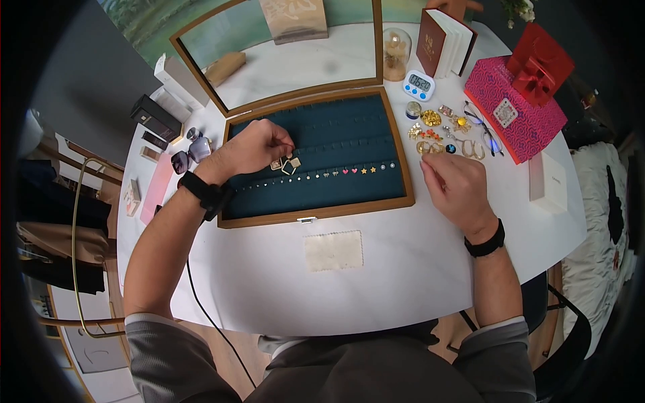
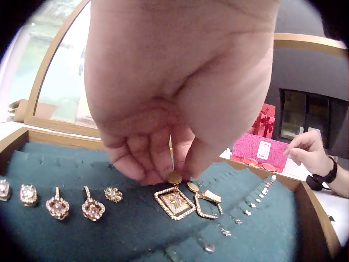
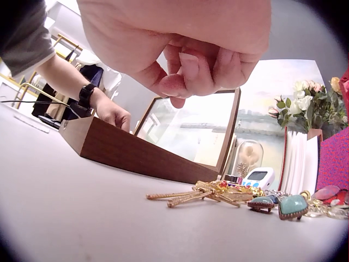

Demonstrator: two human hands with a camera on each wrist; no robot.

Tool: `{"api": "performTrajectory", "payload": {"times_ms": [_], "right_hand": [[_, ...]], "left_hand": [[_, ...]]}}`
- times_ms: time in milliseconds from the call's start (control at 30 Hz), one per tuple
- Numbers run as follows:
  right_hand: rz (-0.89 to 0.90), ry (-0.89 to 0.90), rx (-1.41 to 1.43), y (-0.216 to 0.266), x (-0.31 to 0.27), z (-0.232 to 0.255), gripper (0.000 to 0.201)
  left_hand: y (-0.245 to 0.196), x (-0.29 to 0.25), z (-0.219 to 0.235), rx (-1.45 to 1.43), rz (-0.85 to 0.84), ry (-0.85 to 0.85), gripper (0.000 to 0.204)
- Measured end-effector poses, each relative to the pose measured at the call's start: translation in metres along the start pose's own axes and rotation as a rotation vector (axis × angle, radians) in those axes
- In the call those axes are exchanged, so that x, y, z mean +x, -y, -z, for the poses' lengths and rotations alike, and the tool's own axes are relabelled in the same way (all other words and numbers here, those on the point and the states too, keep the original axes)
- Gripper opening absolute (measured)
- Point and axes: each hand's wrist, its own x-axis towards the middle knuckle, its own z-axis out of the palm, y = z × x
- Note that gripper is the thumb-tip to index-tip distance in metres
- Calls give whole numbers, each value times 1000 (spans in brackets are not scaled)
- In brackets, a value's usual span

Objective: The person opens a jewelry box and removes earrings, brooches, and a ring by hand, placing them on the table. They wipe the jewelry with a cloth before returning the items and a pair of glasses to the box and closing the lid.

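Note:
In the wooden jewellery box [image 1: 363,212], my left hand [image 1: 255,146] pinches the top of a gold rhombus-shaped earring [image 2: 174,204] at the dark green lining. A matching open-framed earring [image 2: 208,207] hangs right beside it. Several crystal earrings [image 2: 92,206] sit in the slots to its left in the left wrist view, and a row of small studs [image 1: 345,171] runs along the front. My right hand [image 1: 457,189] hovers at the near edge of the loose jewellery, fingers loosely curled and nothing visible in them. Below it lie gold earrings [image 3: 202,195] and turquoise earrings [image 3: 293,206].
The box's glazed lid [image 1: 282,64] stands raised behind. A digital timer [image 1: 419,85], glasses [image 1: 485,127] and a pink patterned box [image 1: 514,101] are at the right. Sunglasses [image 1: 191,155] lie at the left. A cream cloth [image 1: 333,250] lies in front of the box.

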Motion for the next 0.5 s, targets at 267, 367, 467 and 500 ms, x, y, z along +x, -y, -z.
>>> {"api": "performTrajectory", "payload": {"times_ms": [267,367,467,500], "right_hand": [[-15,16,1,0,0,0,4],[0,-15,13,-1,0,-2,4],[5,2,0,-1,0,0,4],[6,3,1,-1,0,-1,4]], "left_hand": [[-3,1,-7,37,101,10,9],[-6,0,-3,28,73,5,11],[-5,-2,-5,38,48,1,13],[-5,-2,-5,38,24,-17,13]]}}
